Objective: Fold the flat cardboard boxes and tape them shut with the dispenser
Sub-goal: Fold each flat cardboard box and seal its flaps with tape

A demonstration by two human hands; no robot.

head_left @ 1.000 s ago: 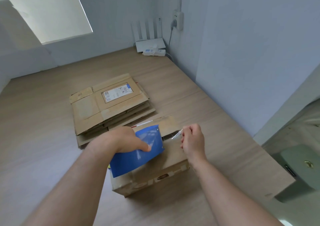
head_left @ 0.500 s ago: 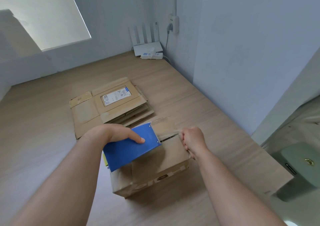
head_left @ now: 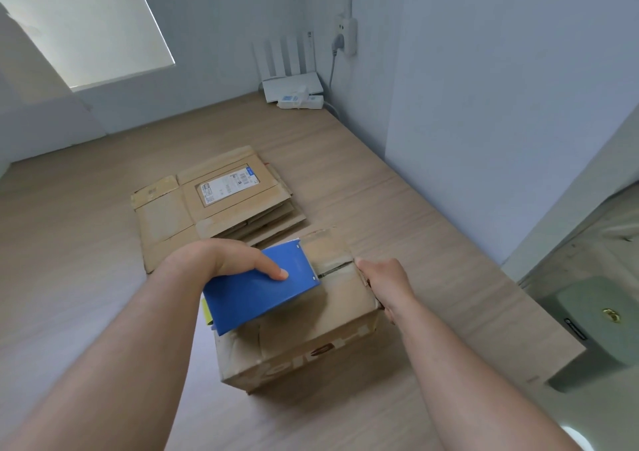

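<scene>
A folded-up cardboard box [head_left: 342,316] stands on the wooden table in front of me, its top flaps closed with a dark seam showing between them. My left hand [head_left: 221,260] grips the blue tape dispenser [head_left: 262,291], which lies tilted on the box top at the left end of the seam. My right hand [head_left: 383,278] is curled over the box's right upper edge where the seam ends, fingers down the side. Any tape under it is hidden. A stack of flat cardboard boxes [head_left: 221,205] lies just behind.
The table [head_left: 69,243] runs back to a wall corner holding a white router [head_left: 292,80] and a power strip [head_left: 301,101]. The right wall lies close to the box. A green stool or bin [head_left: 594,326] stands below the table's right edge.
My right hand, which held a tape end up above the box, has come down onto the box's right edge. The dispenser has tipped lower onto the box top. The view moved closer.
</scene>
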